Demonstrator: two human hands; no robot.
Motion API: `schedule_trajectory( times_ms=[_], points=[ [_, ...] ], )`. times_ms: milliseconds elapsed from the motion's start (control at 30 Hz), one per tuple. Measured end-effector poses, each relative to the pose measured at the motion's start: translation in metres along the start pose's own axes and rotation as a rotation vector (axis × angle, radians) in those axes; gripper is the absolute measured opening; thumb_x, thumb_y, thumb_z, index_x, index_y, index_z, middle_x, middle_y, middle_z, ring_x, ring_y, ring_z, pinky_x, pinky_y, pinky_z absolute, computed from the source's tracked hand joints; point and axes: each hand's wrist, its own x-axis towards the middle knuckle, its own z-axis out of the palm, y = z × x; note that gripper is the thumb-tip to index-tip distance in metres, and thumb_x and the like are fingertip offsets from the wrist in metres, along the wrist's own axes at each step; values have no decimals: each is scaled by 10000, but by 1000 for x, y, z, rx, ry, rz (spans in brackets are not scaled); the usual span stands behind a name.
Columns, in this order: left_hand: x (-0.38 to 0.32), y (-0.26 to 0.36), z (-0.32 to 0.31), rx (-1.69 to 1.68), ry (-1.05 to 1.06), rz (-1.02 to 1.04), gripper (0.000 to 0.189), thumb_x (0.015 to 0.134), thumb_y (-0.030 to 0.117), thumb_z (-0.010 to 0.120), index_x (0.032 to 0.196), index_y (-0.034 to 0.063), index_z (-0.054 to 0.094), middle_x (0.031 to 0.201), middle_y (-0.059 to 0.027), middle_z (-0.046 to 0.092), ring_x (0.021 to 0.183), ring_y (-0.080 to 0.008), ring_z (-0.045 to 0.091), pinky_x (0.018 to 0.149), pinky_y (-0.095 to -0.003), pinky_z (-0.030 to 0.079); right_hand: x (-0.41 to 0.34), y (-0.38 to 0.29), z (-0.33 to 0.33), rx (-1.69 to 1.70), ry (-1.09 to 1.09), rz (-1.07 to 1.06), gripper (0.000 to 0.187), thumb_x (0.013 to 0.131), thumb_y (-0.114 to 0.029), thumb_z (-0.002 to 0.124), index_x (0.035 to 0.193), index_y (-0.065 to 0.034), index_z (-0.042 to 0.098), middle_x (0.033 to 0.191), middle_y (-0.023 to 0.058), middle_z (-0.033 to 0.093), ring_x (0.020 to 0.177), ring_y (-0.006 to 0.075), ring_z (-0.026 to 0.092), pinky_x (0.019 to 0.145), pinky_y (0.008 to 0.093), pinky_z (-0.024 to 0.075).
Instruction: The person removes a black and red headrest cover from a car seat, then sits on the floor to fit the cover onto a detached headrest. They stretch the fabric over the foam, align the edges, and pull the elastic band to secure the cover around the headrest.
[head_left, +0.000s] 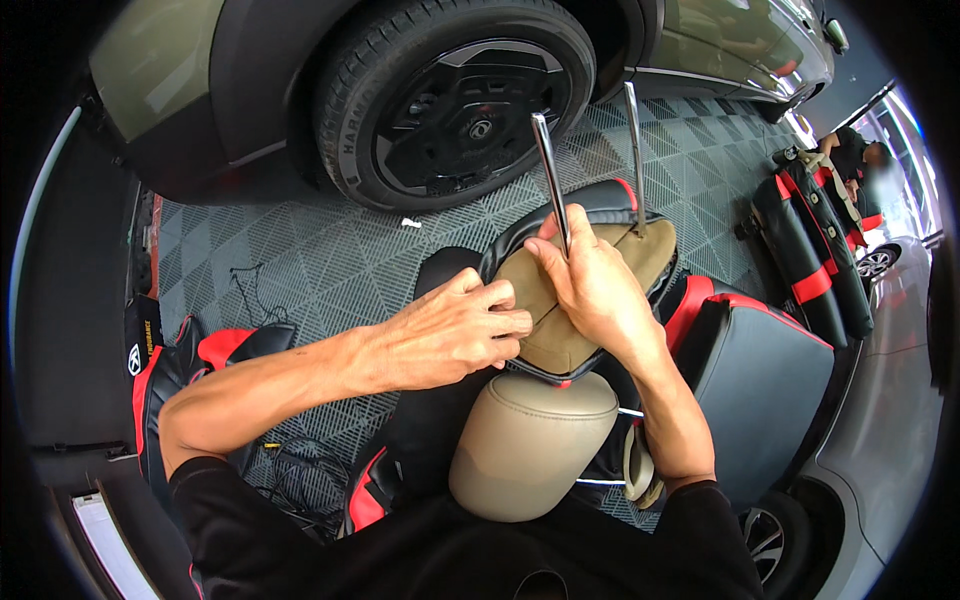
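Observation:
A car headrest (555, 341) with a tan underside and a black cover with red accents around its edge is before me, its two metal posts (551, 176) pointing up. My right hand (596, 281) is closed around the base of the nearer post, thumb against the metal. My left hand (469, 326) is at the headrest's left side with bent fingers by the cover's edge; whether they pinch the cover is hidden. Against my body rests a second headrest (536, 450), beige and smooth, with its white-looking posts toward the right.
A green car's wheel (457, 112) stands ahead. Black-and-red seat parts lie right (772, 390) and left (161, 382) on the grid-tile floor (337, 255). Cables (300, 472) lie lower left. A silver car (885, 420) is at right. Another person (851, 157) is by more seats.

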Motion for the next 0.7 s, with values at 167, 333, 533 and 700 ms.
schedule_trajectory(
  times_ms=[167,333,533,700],
  points=[
    [-9,7,3,114,-61,-27,68,885,154,680,868,92,703,837,1,578,995,-184,544,779,-349,427,12,-7,-3,-32,-162,50,323,1064,-246,607,1148,38,478,862,298,710,865,508,685,718,557,532],
    [-10,21,0,290,-177,-165,74,909,171,640,924,107,672,861,-8,601,1008,-172,542,829,-333,428,8,-4,-2,6,-196,32,302,1064,-237,606,1140,38,506,878,299,708,904,508,679,748,547,519],
    [-14,18,-7,403,-300,-51,173,911,244,663,1054,160,615,1018,21,591,1052,-153,532,850,-336,421,7,-5,0,27,-117,-63,315,1042,-227,639,1189,21,511,866,276,715,916,487,691,760,534,526],
    [-4,-3,-37,527,-257,69,299,896,431,704,1046,175,667,997,48,587,1095,-145,528,907,-329,422,0,4,6,-5,-154,-116,306,1008,-158,687,1236,-38,522,604,99,561,610,357,592,638,456,441]
  ],
)
